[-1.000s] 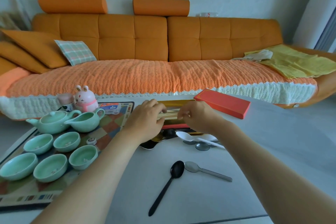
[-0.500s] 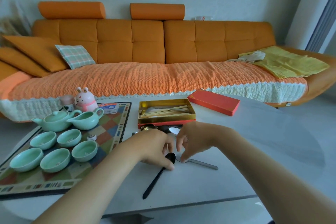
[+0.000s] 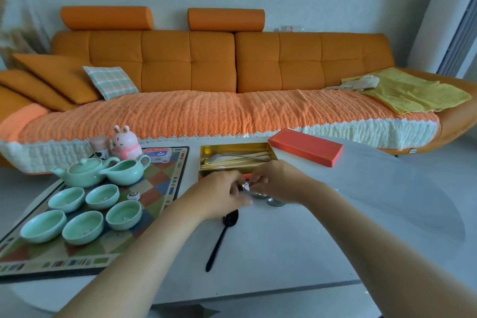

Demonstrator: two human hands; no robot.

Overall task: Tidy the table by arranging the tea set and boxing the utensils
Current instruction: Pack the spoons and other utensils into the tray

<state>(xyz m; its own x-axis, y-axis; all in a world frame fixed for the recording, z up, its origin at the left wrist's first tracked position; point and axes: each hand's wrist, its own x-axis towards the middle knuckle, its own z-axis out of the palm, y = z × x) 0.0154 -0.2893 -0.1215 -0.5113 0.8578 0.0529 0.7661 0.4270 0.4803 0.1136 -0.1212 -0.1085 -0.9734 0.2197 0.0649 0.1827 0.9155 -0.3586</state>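
Observation:
An open gold box [image 3: 206, 162] holding chopsticks and a white spoon stands mid-table. Just in front of it my left hand [image 3: 222, 196] and my right hand [image 3: 277, 183] meet, fingers curled around a cluster of metal spoons [image 3: 249, 188]; the left hand is blurred. A silver spoon bowl [image 3: 275, 202] shows under my right hand. A black spoon [image 3: 220, 237] lies loose on the table below my left hand. On the patterned mat [image 3: 160, 188] at left stand a green teapot [image 3: 82, 171], a green pitcher [image 3: 126, 170] and several green cups [image 3: 82, 226].
The box's red lid [image 3: 305, 146] lies to the right of the box. A pink rabbit figure [image 3: 125, 144], a small jar [image 3: 99, 147] and a packet [image 3: 157, 155] sit at the mat's far edge. An orange sofa [image 3: 206, 72] runs behind the white table [image 3: 361, 214].
My hands left the chopsticks in the gold box, dropped to the black spoon, then rose to the metal spoons in front of the box. One silver spoon has left its spot beside the black spoon.

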